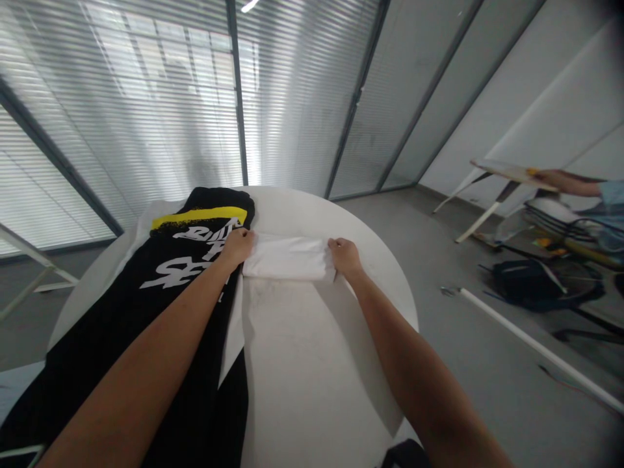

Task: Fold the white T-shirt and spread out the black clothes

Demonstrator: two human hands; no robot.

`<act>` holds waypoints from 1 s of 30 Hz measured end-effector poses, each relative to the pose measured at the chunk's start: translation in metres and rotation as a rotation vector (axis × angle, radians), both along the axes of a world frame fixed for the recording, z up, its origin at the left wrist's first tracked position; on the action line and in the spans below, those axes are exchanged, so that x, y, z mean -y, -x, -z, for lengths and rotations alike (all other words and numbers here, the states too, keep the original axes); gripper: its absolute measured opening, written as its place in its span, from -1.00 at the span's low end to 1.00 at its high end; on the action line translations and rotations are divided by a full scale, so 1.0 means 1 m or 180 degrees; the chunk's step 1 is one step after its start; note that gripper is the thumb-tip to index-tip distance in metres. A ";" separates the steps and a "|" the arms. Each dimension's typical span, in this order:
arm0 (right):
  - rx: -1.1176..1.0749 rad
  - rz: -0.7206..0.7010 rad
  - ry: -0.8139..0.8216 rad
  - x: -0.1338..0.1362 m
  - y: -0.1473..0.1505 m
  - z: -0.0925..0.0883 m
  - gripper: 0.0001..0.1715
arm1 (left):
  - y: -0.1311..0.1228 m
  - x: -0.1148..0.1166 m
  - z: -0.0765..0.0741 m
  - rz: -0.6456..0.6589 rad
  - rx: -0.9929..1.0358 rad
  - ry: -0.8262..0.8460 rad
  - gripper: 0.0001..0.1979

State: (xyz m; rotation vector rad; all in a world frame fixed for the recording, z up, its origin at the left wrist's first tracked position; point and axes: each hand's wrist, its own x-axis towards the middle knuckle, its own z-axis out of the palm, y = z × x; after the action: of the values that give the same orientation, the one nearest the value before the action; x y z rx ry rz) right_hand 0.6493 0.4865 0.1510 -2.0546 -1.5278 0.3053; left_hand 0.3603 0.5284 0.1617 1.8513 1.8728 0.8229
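1. A round white table (375, 260) stands on a grey floor (468, 396).
2. At right, a co-worker's hand (550, 181) holds a flat board (507, 171).
3. A stack of folded clothes (553, 214) sits near a black bag (529, 285).
4. A white pole (531, 344) lies on the floor.
5. Blinds (146, 110) cover the glass walls.

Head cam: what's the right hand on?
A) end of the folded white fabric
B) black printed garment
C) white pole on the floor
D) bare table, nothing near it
A. The right hand closes over the end of the folded white fabric, which lies on the round white table.
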 end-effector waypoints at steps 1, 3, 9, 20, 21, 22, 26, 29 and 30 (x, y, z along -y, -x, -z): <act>0.0068 0.0042 0.0008 0.001 -0.001 -0.001 -0.56 | 0.000 0.001 -0.001 -0.0062 0.0036 0.0002 -0.62; 0.0189 0.0071 0.0031 0.004 -0.002 -0.003 -0.54 | 0.001 0.004 -0.003 -0.0172 0.0121 0.0002 -0.62; 0.0274 -0.0015 0.0082 0.008 -0.001 -0.007 -0.55 | 0.003 0.007 -0.007 -0.0112 0.0318 0.0037 -0.69; -0.0150 -0.0457 0.0258 0.007 -0.005 -0.009 -0.63 | 0.008 0.005 0.000 0.0300 0.0741 0.0419 -0.70; -0.0139 -0.0464 0.0222 0.007 -0.005 -0.008 -0.64 | 0.008 0.005 -0.001 0.0259 0.0834 0.0422 -0.73; -0.0095 -0.0465 0.0211 0.007 -0.006 -0.008 -0.63 | 0.008 0.006 -0.002 0.0218 0.0943 0.0441 -0.74; 0.0220 -0.0363 0.0285 0.008 -0.006 -0.007 -0.57 | 0.006 0.010 -0.006 0.0043 0.1206 0.0466 -0.75; 0.0419 -0.0177 0.0339 0.013 -0.005 -0.010 -0.57 | 0.005 0.009 -0.005 -0.0052 0.1111 0.0291 -0.75; 0.0478 -0.0105 0.0364 0.015 -0.004 -0.011 -0.56 | 0.005 0.008 -0.004 -0.0070 0.1081 0.0252 -0.74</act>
State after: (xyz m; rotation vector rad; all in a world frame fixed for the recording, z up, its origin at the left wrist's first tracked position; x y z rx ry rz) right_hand 0.6532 0.4717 0.1622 -2.1857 -1.6696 0.2612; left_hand 0.3553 0.5206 0.1659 1.5344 1.6875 0.9857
